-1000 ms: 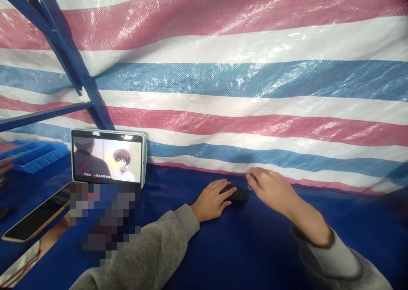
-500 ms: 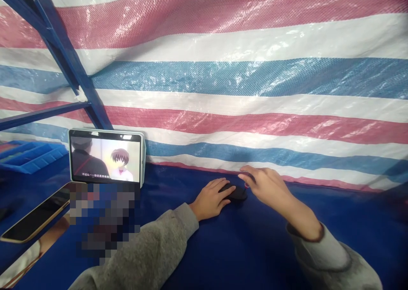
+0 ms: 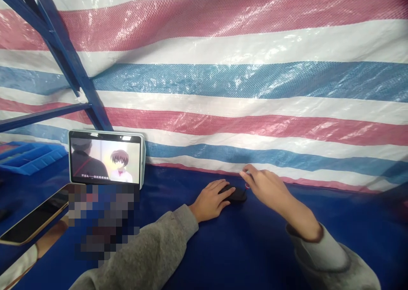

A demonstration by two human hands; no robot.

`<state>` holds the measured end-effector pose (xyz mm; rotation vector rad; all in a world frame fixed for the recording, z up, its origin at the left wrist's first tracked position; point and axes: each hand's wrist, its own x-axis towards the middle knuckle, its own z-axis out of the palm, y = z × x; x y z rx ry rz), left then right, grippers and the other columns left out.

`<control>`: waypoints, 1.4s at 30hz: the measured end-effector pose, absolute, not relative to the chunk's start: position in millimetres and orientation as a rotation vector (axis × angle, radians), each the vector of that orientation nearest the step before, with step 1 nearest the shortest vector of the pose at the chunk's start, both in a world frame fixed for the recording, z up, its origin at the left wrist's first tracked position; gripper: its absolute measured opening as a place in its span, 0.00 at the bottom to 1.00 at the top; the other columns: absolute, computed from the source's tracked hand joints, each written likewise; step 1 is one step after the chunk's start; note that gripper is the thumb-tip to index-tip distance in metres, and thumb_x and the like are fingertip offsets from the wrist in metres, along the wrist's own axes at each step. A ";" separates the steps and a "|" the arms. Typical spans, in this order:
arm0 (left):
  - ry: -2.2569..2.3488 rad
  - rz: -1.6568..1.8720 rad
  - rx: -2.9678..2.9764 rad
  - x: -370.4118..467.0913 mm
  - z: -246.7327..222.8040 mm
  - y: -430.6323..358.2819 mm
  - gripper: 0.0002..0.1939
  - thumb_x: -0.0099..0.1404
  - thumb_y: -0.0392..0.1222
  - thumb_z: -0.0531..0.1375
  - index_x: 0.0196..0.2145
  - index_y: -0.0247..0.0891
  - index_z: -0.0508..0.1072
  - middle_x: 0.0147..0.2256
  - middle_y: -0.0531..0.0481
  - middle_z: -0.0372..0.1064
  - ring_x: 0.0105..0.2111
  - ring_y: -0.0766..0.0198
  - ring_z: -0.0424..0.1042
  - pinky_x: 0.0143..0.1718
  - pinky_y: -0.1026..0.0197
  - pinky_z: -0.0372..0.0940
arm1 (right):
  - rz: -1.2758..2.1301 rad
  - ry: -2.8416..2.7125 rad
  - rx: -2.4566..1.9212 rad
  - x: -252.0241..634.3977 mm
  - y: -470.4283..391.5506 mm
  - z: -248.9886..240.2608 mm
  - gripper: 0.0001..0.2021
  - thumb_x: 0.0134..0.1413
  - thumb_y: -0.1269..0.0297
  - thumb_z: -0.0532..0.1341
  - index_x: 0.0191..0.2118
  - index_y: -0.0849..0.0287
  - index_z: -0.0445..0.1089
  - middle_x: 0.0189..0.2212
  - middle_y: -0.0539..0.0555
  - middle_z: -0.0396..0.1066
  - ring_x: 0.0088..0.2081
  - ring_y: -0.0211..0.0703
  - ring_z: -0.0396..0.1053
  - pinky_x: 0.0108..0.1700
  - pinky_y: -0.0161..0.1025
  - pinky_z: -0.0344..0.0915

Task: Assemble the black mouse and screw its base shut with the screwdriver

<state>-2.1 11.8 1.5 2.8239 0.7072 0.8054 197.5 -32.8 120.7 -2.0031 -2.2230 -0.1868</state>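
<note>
On the blue table surface lies a black, rounded computer mouse (image 3: 237,195). My left hand (image 3: 212,200) grips it from the left, fingers over its top and the thumb along the near side. Just above the mouse's right end is my right hand (image 3: 263,186), its thumb and index finger bent towards each other in a pinch. Under those fingers a thin dark tool with a pinkish-red ring (image 3: 247,186) stands upright against the mouse's end. Its upper part is hard to see, and I cannot make out its exact kind.
A tablet (image 3: 105,158) in a pale case stands at left, playing a cartoon. Before it lies a phone (image 3: 38,215), with another person's forearm (image 3: 52,239) beside it and a pixelated patch. A blue divided tray (image 3: 35,158), blue metal frame (image 3: 72,64) and striped sheet (image 3: 223,81) stand behind.
My right fingers have shifted slightly at the thin tool, the index finger more curled. My left hand and the mouse keep their places. The view has tilted very slightly.
</note>
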 end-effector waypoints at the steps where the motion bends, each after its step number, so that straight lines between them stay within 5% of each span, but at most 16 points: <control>1: 0.706 0.807 2.821 -2.1 1.4 11.8 0.24 0.71 0.45 0.54 0.62 0.44 0.59 0.60 0.43 0.60 0.62 0.53 0.57 0.62 0.46 0.56 | -0.168 -2.219 -2.008 197.6 -33.8 122.0 0.19 0.67 0.56 0.45 0.47 0.58 0.68 0.30 0.57 0.78 0.33 0.50 0.75 0.31 0.39 0.57; 6: 0.710 0.804 2.812 -2.1 0.0 12.2 0.23 0.71 0.45 0.54 0.62 0.43 0.60 0.60 0.43 0.60 0.62 0.53 0.57 0.62 0.46 0.56 | -0.100 -2.257 -1.905 198.2 -37.0 125.0 0.15 0.63 0.67 0.48 0.49 0.59 0.68 0.37 0.57 0.78 0.37 0.49 0.75 0.36 0.39 0.59; 11: 0.714 0.812 2.810 -3.1 -0.6 12.3 0.24 0.71 0.46 0.53 0.63 0.44 0.59 0.60 0.43 0.60 0.62 0.53 0.57 0.62 0.46 0.56 | -0.133 -2.221 -1.944 198.3 -33.5 121.8 0.18 0.66 0.54 0.46 0.42 0.56 0.70 0.26 0.55 0.76 0.31 0.50 0.75 0.31 0.39 0.57; 17: 0.722 0.799 2.811 -3.3 0.6 12.1 0.24 0.71 0.45 0.54 0.62 0.43 0.60 0.60 0.43 0.60 0.62 0.53 0.57 0.62 0.47 0.56 | -0.063 -2.229 -1.843 199.7 -32.3 121.5 0.15 0.62 0.66 0.48 0.52 0.57 0.64 0.36 0.55 0.78 0.36 0.48 0.75 0.36 0.39 0.59; 22: 0.720 0.803 2.814 -3.0 0.4 12.3 0.24 0.71 0.46 0.53 0.63 0.45 0.58 0.60 0.44 0.60 0.62 0.53 0.57 0.62 0.46 0.56 | -0.107 -2.187 -1.986 200.4 -30.9 121.3 0.18 0.65 0.53 0.47 0.43 0.57 0.70 0.27 0.55 0.77 0.32 0.52 0.75 0.33 0.40 0.58; 28: 0.724 0.788 2.820 -3.3 -0.9 12.4 0.24 0.71 0.45 0.54 0.63 0.44 0.59 0.60 0.43 0.59 0.62 0.53 0.57 0.62 0.47 0.56 | -0.162 -2.197 -1.901 201.6 -30.3 119.9 0.19 0.67 0.62 0.44 0.55 0.58 0.65 0.36 0.56 0.78 0.39 0.51 0.75 0.37 0.41 0.60; 31: 0.723 0.795 2.828 -3.1 0.0 12.0 0.24 0.71 0.45 0.54 0.63 0.44 0.59 0.60 0.43 0.59 0.63 0.53 0.56 0.63 0.47 0.55 | -0.132 -2.184 -1.969 202.0 -30.2 119.8 0.19 0.67 0.56 0.46 0.51 0.57 0.69 0.28 0.54 0.78 0.35 0.53 0.76 0.35 0.41 0.60; 36: 0.700 0.801 2.874 -2.8 1.5 12.5 0.24 0.71 0.44 0.54 0.62 0.42 0.60 0.60 0.42 0.60 0.64 0.53 0.53 0.66 0.43 0.48 | -0.177 -2.238 -1.889 200.8 -31.7 119.5 0.18 0.66 0.64 0.46 0.54 0.57 0.66 0.37 0.57 0.79 0.38 0.51 0.76 0.36 0.41 0.61; 42: 0.644 0.810 2.863 -2.0 -1.1 14.5 0.24 0.72 0.44 0.53 0.63 0.39 0.57 0.62 0.42 0.58 0.65 0.56 0.53 0.65 0.47 0.52 | -0.167 -2.218 -1.913 198.6 -31.5 118.0 0.20 0.66 0.54 0.46 0.52 0.57 0.68 0.31 0.56 0.78 0.35 0.52 0.76 0.34 0.40 0.61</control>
